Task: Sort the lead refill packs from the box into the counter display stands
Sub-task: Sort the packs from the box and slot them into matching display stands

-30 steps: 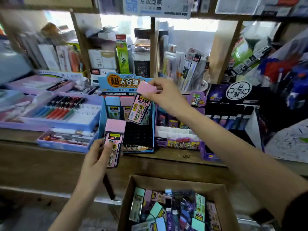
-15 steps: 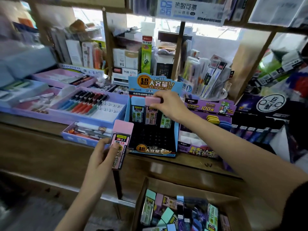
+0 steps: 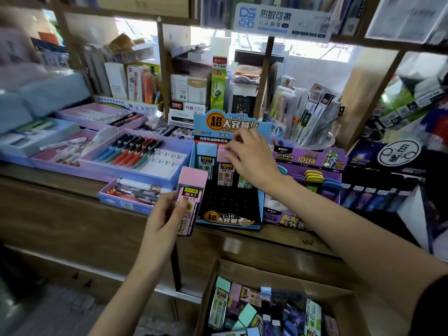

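My left hand (image 3: 164, 218) holds a pink lead refill pack (image 3: 190, 190) upright in front of the counter. My right hand (image 3: 252, 158) rests on the cap of a second pink pack (image 3: 224, 166), which stands in the top row of the blue display stand (image 3: 230, 220), between a blue pack (image 3: 205, 156) and a green one. The stand's lower black slots hold nothing. A purple display stand (image 3: 308, 158) sits to the right. The cardboard box (image 3: 244, 270) at the bottom holds several mixed packs.
Purple and blue pen trays (image 3: 169, 180) lie left of the stand along the wooden counter (image 3: 60, 212). A clear rack of pens (image 3: 312, 117) stands behind, and a dark display (image 3: 388, 170) sits at the right. Shelves with stationery fill the back.
My right hand has carried its pink pack down from in front of the stand into the top row. The left hand and its pack have stayed level. The camera has shifted left.
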`<state>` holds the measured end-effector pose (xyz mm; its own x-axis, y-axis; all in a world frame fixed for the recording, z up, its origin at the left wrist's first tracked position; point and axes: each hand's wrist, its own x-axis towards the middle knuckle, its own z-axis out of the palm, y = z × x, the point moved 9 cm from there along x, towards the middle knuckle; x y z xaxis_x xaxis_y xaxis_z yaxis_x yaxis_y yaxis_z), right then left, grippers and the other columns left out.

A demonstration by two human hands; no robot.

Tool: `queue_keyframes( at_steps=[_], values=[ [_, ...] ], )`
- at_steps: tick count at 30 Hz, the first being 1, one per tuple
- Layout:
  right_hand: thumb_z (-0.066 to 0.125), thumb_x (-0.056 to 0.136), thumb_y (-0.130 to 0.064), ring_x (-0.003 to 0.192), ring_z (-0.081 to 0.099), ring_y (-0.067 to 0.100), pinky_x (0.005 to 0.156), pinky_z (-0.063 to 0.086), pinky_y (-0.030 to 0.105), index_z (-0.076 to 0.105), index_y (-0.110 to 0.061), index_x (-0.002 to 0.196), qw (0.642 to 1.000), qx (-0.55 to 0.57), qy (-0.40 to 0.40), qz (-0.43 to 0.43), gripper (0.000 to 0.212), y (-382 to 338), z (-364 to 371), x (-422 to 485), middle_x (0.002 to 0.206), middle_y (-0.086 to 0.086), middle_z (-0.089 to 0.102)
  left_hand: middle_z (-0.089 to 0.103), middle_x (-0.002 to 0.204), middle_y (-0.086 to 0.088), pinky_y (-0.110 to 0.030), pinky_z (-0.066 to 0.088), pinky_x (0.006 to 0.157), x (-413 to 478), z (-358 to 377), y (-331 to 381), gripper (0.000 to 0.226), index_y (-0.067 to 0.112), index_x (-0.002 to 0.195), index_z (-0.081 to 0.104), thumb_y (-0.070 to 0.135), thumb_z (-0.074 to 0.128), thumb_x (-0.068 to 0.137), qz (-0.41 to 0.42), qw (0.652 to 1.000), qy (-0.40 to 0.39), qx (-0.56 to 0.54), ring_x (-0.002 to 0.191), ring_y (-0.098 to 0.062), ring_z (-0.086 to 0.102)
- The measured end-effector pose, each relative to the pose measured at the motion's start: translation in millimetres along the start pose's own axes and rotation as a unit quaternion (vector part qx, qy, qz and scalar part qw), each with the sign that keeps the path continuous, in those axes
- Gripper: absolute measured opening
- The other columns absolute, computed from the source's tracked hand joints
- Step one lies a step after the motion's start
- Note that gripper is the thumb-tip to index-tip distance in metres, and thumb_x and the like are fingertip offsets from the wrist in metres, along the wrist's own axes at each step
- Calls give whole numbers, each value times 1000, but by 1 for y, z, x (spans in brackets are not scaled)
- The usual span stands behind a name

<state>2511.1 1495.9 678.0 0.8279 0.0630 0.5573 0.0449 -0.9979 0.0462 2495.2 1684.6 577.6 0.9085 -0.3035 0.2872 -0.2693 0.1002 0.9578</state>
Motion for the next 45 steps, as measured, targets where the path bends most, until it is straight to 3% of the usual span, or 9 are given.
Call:
queue_keyframes(
  at_steps=[2,4,6,10,13,16,25,34,45],
  values=[
    [49,96,-27,105,46,19,84,34,26,63,-10,113,989,144,5,44,27,-4,-15,-2,108,5,53,65,90,-3,-8,45,69,7,8,8,11,21,99,59,25,50,94,8,1000,-10,4,83,-4,61],
    [45,97,-34,93,55,11,76,39,20,65,-16,105,919,373,-70,107,28,-11,-15,-6,99,-1,59,62,95,-17,-19,45,76,16,19,15,13,17,101,58,25,50,95,14,1000,-26,4,86,-17,60],
    [50,95,-32,91,59,8,78,45,19,65,-19,100,881,443,-126,109,20,-25,-17,-11,96,-6,63,60,97,-22,-27,44,77,23,32,21,13,17,102,57,24,49,96,19,999,-45,15,86,-26,57],
    [63,86,-10,98,59,15,93,48,32,62,-16,96,903,406,-86,114,12,-8,-35,-6,97,-3,62,62,100,8,-18,45,80,39,40,30,15,23,107,55,28,53,94,74,989,-42,122,94,-4,56],
    [64,86,-13,96,58,15,92,48,37,62,-20,95,921,362,-34,140,11,19,-41,-1,95,-6,61,53,117,-3,-35,41,93,47,24,24,42,12,126,50,32,59,90,124,910,10,395,113,-19,47],
    [64,87,-17,93,58,16,88,47,36,64,-13,104,952,281,-16,120,17,23,-33,-2,99,0,65,52,127,-12,-43,35,99,46,16,1,53,7,131,47,36,59,89,108,852,-2,511,121,-29,45],
    [62,88,-18,101,61,26,82,44,34,65,-9,110,981,192,-21,31,24,3,-11,-12,109,7,69,57,122,-8,-37,34,96,41,10,-31,44,9,127,52,35,52,92,68,854,-8,515,117,-26,49],
    [61,89,-18,103,59,23,84,41,32,65,-12,112,975,211,-41,50,24,-1,0,-6,111,5,68,58,120,-8,-38,34,96,38,10,-29,39,9,123,55,31,53,92,77,860,-3,504,116,-27,50],
    [67,81,0,106,62,33,91,47,44,63,1,115,996,34,-11,-79,35,-12,1,-23,118,16,65,58,119,-8,-38,35,95,40,9,-28,42,10,127,51,34,52,92,67,860,-11,505,115,-27,50]
  ],
)
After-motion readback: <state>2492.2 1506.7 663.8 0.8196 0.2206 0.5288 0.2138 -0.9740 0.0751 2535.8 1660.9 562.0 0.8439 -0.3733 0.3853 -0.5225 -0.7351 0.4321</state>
